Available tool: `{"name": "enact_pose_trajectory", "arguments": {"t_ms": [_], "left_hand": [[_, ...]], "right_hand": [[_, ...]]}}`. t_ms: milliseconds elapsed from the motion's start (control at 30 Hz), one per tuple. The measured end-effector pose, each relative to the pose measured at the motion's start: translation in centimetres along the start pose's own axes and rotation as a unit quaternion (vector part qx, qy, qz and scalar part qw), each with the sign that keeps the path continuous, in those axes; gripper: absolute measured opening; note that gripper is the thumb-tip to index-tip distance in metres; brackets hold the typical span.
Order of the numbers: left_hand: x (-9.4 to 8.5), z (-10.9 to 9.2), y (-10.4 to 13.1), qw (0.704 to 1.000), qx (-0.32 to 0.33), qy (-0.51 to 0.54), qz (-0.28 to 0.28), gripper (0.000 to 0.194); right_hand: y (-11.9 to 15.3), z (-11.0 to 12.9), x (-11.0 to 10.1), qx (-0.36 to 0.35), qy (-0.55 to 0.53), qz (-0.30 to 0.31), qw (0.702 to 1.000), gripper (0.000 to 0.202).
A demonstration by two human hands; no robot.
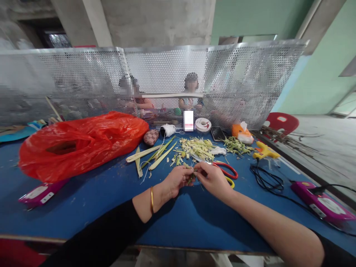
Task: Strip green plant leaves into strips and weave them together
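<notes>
My left hand [178,180] and my right hand [213,178] meet above the blue table [172,222]. Between their closed fingertips is a small piece of green plant strip [191,180], partly hidden by the fingers. Red-handled scissors [229,170] lie just beyond my right hand, with a yellow handle [230,182] beside them. Behind my hands is a pile of cut pale green pieces [197,147]. Long leaf strips [162,155] lie to the left of the pile, near a spool of white thread [168,129].
A large red plastic bag [91,144] covers the left side. At the right are a yellow glue gun [265,150], its black cable and a purple power strip [322,202]. A perforated metal screen [167,70] stands behind; two people sit beyond it.
</notes>
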State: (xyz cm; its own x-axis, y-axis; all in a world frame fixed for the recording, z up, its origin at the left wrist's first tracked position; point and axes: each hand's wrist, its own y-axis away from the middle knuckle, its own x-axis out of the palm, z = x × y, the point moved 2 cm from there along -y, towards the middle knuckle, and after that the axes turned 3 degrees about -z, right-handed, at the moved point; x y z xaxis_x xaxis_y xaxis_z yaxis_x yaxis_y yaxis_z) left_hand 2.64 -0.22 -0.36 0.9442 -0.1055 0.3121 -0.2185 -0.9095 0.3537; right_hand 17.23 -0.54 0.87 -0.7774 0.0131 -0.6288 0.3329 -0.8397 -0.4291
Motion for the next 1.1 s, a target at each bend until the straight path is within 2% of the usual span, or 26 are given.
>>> {"name": "enact_pose_trajectory", "arguments": {"t_ms": [600, 1100], "left_hand": [[0.24, -0.3, 0.47, 1.0, -0.005, 0.008, -0.02, 0.015], [-0.06, 0.31, -0.23, 1.0, -0.004, 0.019, -0.003, 0.017]], "right_hand": [[-0.17, -0.26, -0.07, 0.016, -0.02, 0.006, 1.0, 0.006], [-0.19, -0.32, 0.09, 0.012, -0.023, 0.002, 1.0, 0.007]]}}
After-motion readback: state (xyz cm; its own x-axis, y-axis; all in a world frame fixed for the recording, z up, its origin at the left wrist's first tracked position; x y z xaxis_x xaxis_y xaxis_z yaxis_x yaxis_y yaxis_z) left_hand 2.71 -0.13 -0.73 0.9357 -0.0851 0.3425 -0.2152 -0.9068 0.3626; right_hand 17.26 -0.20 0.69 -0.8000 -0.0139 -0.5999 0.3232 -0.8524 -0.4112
